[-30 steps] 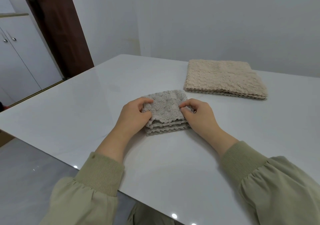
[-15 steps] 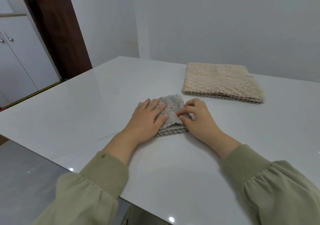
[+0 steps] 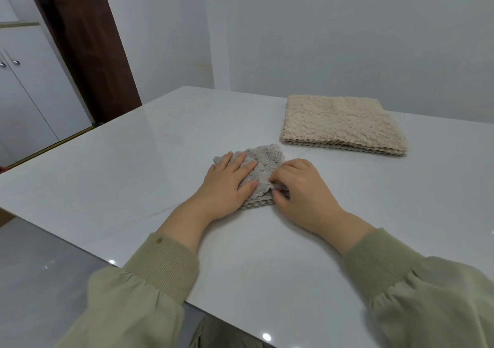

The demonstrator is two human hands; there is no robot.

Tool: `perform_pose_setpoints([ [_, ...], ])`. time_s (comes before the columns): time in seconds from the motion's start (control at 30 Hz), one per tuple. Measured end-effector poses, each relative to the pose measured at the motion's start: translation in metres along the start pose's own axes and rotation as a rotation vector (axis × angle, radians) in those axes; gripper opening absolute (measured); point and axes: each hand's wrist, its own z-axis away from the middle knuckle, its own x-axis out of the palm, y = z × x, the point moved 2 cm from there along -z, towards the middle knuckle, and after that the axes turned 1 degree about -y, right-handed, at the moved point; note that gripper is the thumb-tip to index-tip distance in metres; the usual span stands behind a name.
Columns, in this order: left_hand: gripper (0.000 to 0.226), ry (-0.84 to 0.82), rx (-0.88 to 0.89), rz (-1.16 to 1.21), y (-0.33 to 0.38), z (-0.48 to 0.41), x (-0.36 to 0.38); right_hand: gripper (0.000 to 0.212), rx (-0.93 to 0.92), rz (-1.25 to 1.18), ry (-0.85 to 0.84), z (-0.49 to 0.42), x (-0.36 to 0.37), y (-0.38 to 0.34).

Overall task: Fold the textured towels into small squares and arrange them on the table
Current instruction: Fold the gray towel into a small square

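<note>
Pressing flat with straight fingers, the left hand (image 3: 227, 184) lies palm down on the small grey textured towel (image 3: 263, 164), which is folded into a thick square and sits on the glossy white table (image 3: 133, 160) near its middle, right in front of the person. Right hand (image 3: 299, 190) is at the towel's right edge, fingers curled, pinching the stacked layers at the near right corner; how deep the thumb goes under cannot be told. Grey textured towel's scalloped layer edges face the person, its far corner pokes out past the left fingertips. It lies directly under the left palm and just left of the right hand, so both hands are on it, left on top, right at the side. Larger beige textured towel (image 3: 339, 123), folded in a flat rectangle with its long side across the table, sits farther back and to the right, apart from the grey one, nearer the right hand. Fold looks about done, likely a final flatten and edge tidy. Beige piece probably needs more folds to get as small.
</note>
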Motion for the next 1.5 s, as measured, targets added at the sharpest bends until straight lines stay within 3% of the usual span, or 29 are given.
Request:
perform_pose_setpoints([
  [0.17, 0.054, -0.019, 0.002, -0.009, -0.002, 0.0, 0.002, 0.022, 0.007, 0.035, -0.022, 0.0, 0.003, 0.007],
  [0.3, 0.054, -0.053, -0.009, 0.001, -0.002, 0.001, 0.001, 0.023, -0.104, 0.142, 0.023, -0.002, -0.003, 0.011],
  [0.43, 0.055, -0.082, -0.014, 0.01, -0.001, 0.004, -0.001, 0.015, -0.135, 0.192, -0.147, 0.005, -0.002, 0.014],
  [0.53, 0.057, -0.09, -0.018, 0.005, 0.0, 0.003, -0.001, 0.031, 0.006, 0.006, 0.047, 0.002, -0.013, 0.013],
  [0.6, 0.062, -0.094, -0.024, 0.002, 0.003, 0.003, -0.001, 0.031, 0.093, -0.07, 0.21, -0.012, -0.023, 0.006],
  [0.63, 0.066, -0.084, -0.03, 0.013, 0.004, 0.002, -0.001, 0.03, 0.172, -0.115, 0.211, -0.022, -0.025, 0.002],
  [0.73, 0.075, -0.051, -0.036, 0.08, 0.005, 0.003, -0.003, 0.037, 0.314, -0.202, -0.017, -0.051, -0.005, -0.005],
  [0.9, 0.065, -0.052, -0.012, 0.119, -0.002, 0.002, -0.005, 0.045, 0.42, -0.054, -0.373, -0.05, 0.035, 0.007],
  [1.03, 0.038, 0.373, -0.091, 0.421, -0.007, -0.01, -0.015, 0.049, 0.403, 0.019, -0.399, -0.046, 0.037, 0.009],
  [1.1, 0.044, 0.285, -0.181, 0.326, -0.011, -0.016, -0.013, 0.051, 0.389, 0.056, -0.425, -0.045, 0.039, 0.006],
  [1.2, 0.055, -0.014, -0.244, -0.009, -0.022, -0.019, -0.002, 0.057, 0.422, 0.081, -0.494, -0.041, 0.039, 0.009],
  [1.3, 0.056, -0.042, -0.259, -0.055, -0.026, -0.018, -0.002, 0.064, 0.503, 0.062, -0.551, -0.036, 0.037, 0.018],
  [1.37, 0.055, 0.039, -0.267, -0.03, -0.028, -0.017, -0.004, 0.066, 0.524, 0.006, -0.513, -0.033, 0.035, 0.022],
  [1.5, 0.053, 0.206, -0.187, 0.109, -0.023, -0.014, -0.009, 0.057, 0.631, -0.186, -0.214, -0.035, 0.029, 0.032],
])
